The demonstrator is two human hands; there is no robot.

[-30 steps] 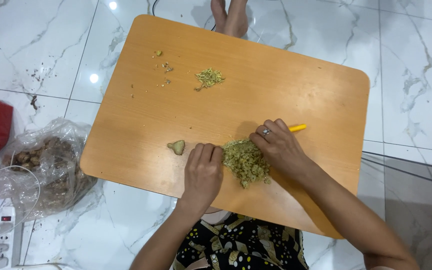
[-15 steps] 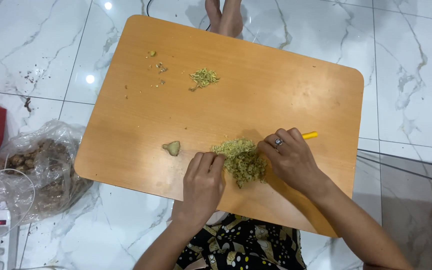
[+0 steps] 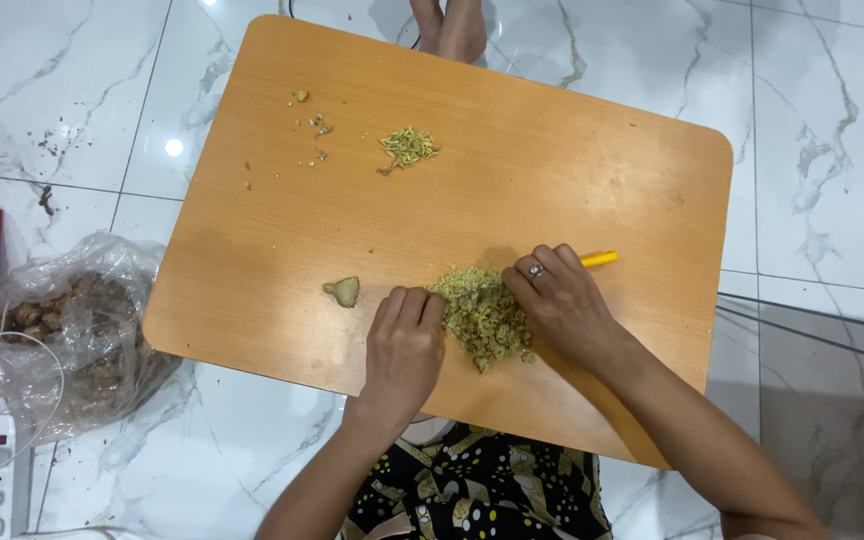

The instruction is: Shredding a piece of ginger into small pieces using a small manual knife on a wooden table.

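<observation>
Our hands: left flat, fingers together, pressing the minced pile's 9 o'clock edge; right grips a yellow-handled knife at 3 o'clock. Pile sits mid-surface, near edge. Step looks like gathering btwn chops; next needs careful, steady blade work.

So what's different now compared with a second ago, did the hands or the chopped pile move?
Little changed. The left hand and right hand stay cupped on either side of the minced pile, which looks slightly more gathered. The right hand still covers the yellow-handled tool. The ginger piece, small shred heap and wooden board stayed put.
</observation>
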